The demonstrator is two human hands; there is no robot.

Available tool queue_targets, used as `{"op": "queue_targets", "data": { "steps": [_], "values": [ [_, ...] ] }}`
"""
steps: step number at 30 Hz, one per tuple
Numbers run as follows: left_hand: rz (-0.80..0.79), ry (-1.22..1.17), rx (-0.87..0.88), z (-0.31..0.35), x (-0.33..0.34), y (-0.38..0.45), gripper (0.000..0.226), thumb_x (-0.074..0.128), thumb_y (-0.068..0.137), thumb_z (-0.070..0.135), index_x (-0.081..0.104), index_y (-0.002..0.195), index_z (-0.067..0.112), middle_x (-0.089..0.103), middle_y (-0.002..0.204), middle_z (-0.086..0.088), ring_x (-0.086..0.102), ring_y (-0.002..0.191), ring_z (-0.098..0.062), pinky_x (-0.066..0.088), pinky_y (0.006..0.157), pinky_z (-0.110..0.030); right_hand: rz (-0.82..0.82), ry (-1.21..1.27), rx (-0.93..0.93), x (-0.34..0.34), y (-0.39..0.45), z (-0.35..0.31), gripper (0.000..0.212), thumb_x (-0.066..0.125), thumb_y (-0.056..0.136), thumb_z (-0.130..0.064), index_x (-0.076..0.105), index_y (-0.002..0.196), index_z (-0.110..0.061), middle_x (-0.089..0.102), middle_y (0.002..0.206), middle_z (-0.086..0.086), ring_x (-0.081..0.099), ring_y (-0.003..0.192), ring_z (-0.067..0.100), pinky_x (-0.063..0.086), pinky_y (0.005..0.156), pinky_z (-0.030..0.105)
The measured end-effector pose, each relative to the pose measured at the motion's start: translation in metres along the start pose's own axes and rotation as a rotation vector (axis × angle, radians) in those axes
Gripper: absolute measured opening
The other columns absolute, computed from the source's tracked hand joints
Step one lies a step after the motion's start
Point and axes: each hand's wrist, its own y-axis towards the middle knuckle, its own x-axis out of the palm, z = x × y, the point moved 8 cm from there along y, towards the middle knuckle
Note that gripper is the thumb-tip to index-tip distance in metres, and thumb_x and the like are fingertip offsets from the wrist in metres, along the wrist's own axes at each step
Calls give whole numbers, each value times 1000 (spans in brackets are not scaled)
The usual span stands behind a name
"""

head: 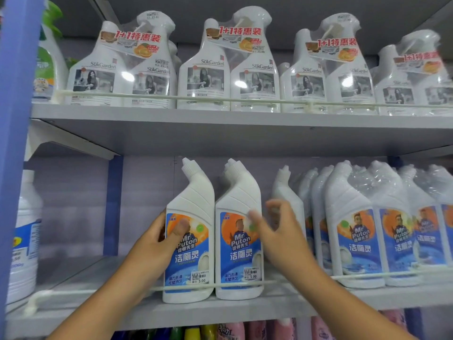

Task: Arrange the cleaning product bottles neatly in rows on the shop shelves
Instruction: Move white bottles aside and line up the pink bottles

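- grey metal shelf [220,312] w/ thin white rail [98,292]
- two white plastic bent-neck bottles [239,241] upright, side by side behind rail
- left hand [157,241] grips left bottle [187,241], thumb on glossy label
- right hand [277,231] blurred, fingers spread loose beside right bottle

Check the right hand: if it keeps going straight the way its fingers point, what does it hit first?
Probably the lone white bottle set back on the middle shelf. The right hand, blurred, points up and inward into the gap beside the second front bottle. Depth is unclear.
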Motion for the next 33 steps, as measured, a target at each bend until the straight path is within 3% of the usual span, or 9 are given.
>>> {"op": "queue_targets", "data": {
  "steps": [3, 5, 6, 10, 17, 21, 23, 28, 33],
  "values": [
    [86, -16, 65, 12, -10, 3, 56, 67, 84, 48, 55, 137, 33, 76, 113, 9, 76, 86, -8, 56, 55, -16, 222, -141, -132, -50, 35, -26, 33, 64, 96, -34, 50, 125, -24, 52, 126, -6, 54, 109, 8, 40, 86, 21],
    [103, 14, 122, 25, -11, 7, 75, 69, 81, 51, 43, 150, 37, 62, 137, 13, 73, 99, -8, 57, 59, -18, 215, -246, -83, -62, 63, -33, 40, 61, 98, -31, 47, 134, -16, 52, 131, 2, 56, 104, 12, 41, 81, 21],
    [103, 34, 155, 33, -9, 9, 75, 70, 82, 50, 42, 150, 38, 60, 137, 19, 73, 97, -4, 57, 60, -17, 175, -289, -20, -61, 78, -33, 47, 59, 99, -31, 44, 140, -14, 51, 137, 7, 56, 107, 16, 40, 83, 22],
    [124, 234, 252, 58, 0, 15, 36, 72, 92, 34, 57, 125, 39, 72, 85, 27, 68, 70, 11, 48, 48, -9, -46, -352, 260, -42, 113, -13, 63, 57, 101, -34, 30, 153, -10, 43, 152, 13, 47, 134, 34, 40, 93, 32],
    [131, 368, 231, 59, 1, 14, 32, 71, 92, 38, 55, 120, 40, 71, 91, 16, 67, 67, 10, 45, 46, -9, -96, -392, 195, -42, 115, -12, 57, 56, 103, -27, 35, 153, -11, 48, 150, 15, 51, 130, 36, 43, 97, 35],
    [157, 362, 224, 58, 1, 13, 30, 72, 92, 39, 57, 118, 40, 70, 89, 16, 67, 65, 10, 44, 46, -9, -49, -377, 5, -49, 110, -29, 39, 70, 94, -29, 60, 128, -13, 65, 107, 6, 60, 93, 24, 43, 78, 29],
    [161, 359, 224, 59, 2, 13, 31, 72, 92, 39, 57, 119, 40, 71, 90, 16, 68, 65, 6, 45, 49, -12, -22, -463, -66, -55, 105, -36, 34, 73, 91, -35, 62, 118, -16, 62, 95, 1, 61, 89, 23, 42, 73, 29],
    [164, 317, 239, 54, 0, 14, 33, 73, 91, 37, 60, 121, 39, 73, 91, 15, 70, 69, 6, 49, 54, -16, 7, -515, -169, -53, 98, -42, 50, 68, 92, -46, 57, 135, -23, 58, 122, 3, 54, 92, 18, 40, 75, 28],
    [140, 270, 222, 37, -6, 7, 44, 75, 89, 35, 57, 129, 44, 74, 99, 17, 72, 83, 3, 55, 60, -19, -260, -228, 89, -43, 83, -3, 53, 54, 92, -66, 56, 125, -25, 73, 102, -2, 70, 86, 14, 56, 69, 31]
  ]
}}
